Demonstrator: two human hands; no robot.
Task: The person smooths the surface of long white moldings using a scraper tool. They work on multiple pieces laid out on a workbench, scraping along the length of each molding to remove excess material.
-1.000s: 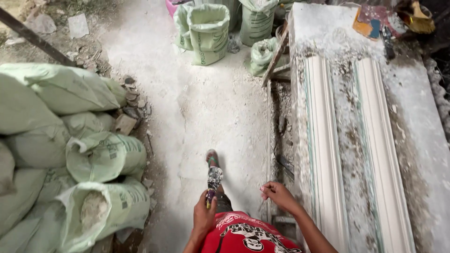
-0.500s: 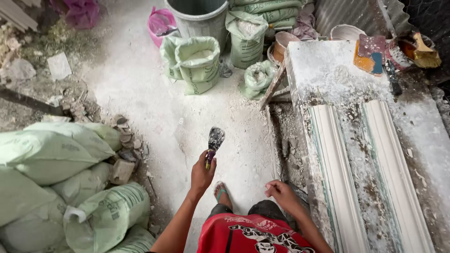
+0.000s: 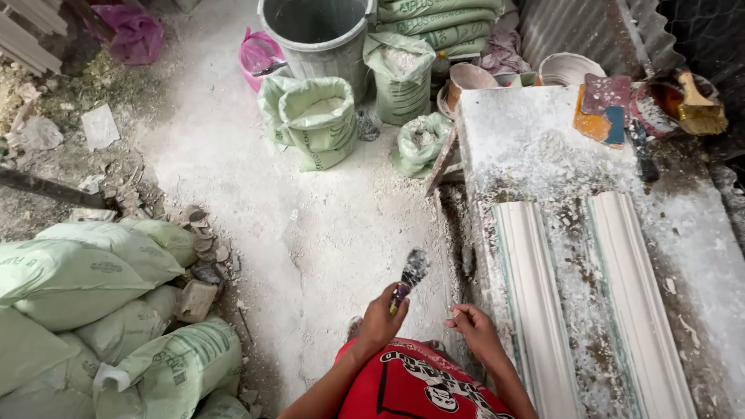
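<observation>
Left hand (image 3: 378, 320): closed in a fist around the handle of a plaster-caked brush (image 3: 409, 275), bristle end pointing up and away, held above the dusty floor (image 3: 326, 225) just beside the near left edge of the workbench (image 3: 698, 233). Right hand (image 3: 475, 326): holding nothing, fingers loosely curled with the tips drawn toward the thumb, hovering just beside the bench's near left corner; whether it touches the bench cannot be told. Red printed shirt (image 3: 419, 384): at the bottom edge of the view, between both forearms. White cornice mouldings, two: left one (image 3: 535, 310) and right one (image 3: 636, 302) lying parallel along the bench, running from its near edge toward the middle, plaster crumbs between them. Pale green sacks (image 3: 101, 302): stacked on the floor at the lower left, one with its neck open. Open green sack of white powder (image 3: 314, 120): standing upright on the floor farther out, a smaller open bag (image 3: 421, 141) near the bench's far left corner. Grey bucket (image 3: 317, 39): behind the open sack, a pink bag (image 3: 260, 53) at its left. Orange sponge float (image 3: 594, 116) and a dark tool (image 3: 642, 151): on the far part of the bench. Broad yellow-bristled brush (image 3: 698, 105): resting in a stained bowl at the far right corner.
</observation>
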